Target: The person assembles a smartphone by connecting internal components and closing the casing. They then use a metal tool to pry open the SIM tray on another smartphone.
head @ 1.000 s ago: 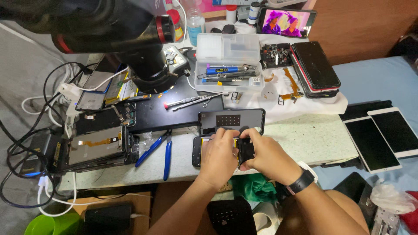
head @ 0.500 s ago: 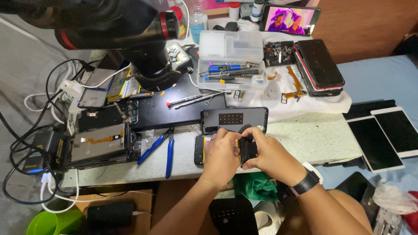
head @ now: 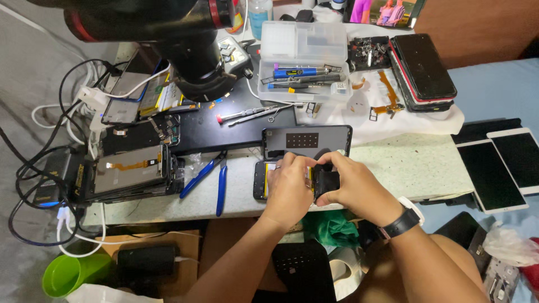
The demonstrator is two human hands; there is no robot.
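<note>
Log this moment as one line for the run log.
left hand: steadying opened phone | right hand: pinching small black part | blue pliers: idle beside

Not much moved in the last second from where I'm watching. My head dipped, so the whole tabletop (head: 404, 163) slid a bit down in view. My right hand (head: 351, 188) has curled further over the small black part (head: 325, 180), fingers bent tighter around it.

Single head view, steep downward angle, close over workbench (head: 393, 163)
</note>
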